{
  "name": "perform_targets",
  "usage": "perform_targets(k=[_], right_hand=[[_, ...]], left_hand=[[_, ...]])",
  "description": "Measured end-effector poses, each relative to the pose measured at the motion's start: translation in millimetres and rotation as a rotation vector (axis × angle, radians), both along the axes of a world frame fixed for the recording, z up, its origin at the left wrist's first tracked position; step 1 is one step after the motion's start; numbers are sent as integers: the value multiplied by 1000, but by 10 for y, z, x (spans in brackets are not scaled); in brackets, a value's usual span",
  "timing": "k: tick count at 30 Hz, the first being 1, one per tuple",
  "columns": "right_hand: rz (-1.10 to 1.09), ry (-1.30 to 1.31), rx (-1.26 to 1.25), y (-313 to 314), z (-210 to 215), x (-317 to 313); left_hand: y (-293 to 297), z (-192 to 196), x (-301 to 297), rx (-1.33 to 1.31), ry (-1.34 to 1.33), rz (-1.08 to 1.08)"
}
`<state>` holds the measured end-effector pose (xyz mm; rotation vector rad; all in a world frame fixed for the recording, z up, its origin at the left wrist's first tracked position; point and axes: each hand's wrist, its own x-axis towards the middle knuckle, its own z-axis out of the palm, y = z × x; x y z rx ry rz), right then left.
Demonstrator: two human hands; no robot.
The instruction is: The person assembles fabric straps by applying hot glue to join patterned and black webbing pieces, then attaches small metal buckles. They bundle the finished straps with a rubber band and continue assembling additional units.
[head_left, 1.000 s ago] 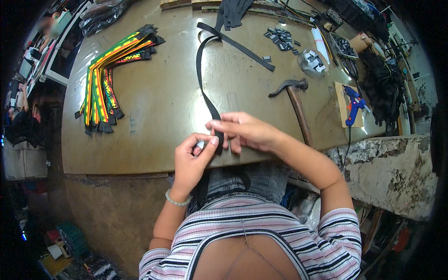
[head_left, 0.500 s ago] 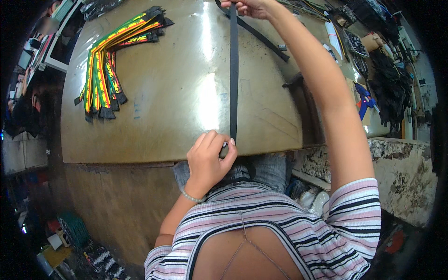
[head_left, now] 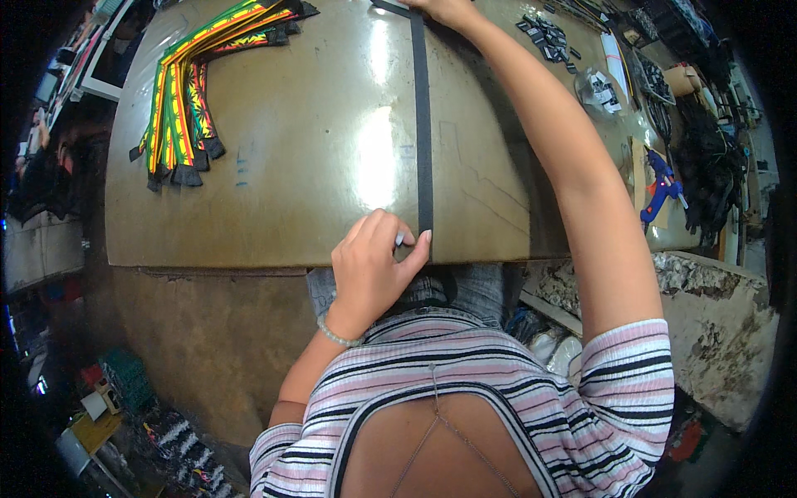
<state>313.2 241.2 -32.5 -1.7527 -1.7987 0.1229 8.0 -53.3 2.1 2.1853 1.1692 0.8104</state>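
A long black webbing strap (head_left: pixel 422 124) runs straight up the tabletop, from the near edge to the far side. At its near end my left hand (head_left: pixel 369 253) has its thumb tip on the strap, with the fingers curled. A small pale bit shows by the curled forefinger; I cannot make out what it is. My outstretched right hand (head_left: pixel 444 8) grips the strap's far part at the picture's top edge, its fingers partly cut off. There another stretch of strap slants off to the left.
Yellow, green and red patterned straps (head_left: pixel 178 91) with black ends lie bundled at the table's (head_left: pixel 290 183) left. To the right are small black pieces (head_left: pixel 548 37), a clear container (head_left: pixel 596 90) and a blue glue gun (head_left: pixel 662 187). Black feathery material (head_left: pixel 706 166) hangs beyond.
The right hand has moved to the table's far side, drawing the strap along. The loose tail once slanting right is no longer there. Small black pieces have come into view beside the right arm.
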Motion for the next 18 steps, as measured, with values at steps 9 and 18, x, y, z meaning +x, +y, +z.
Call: perform_targets(k=[9,18], right_hand=[[192,44,-5,-2430,1025,-109],[-1202,-25,456,-4855,179,1208]], left_hand=[[70,51,-196,19,0,-272],[104,-42,-298,107,-12,-338]])
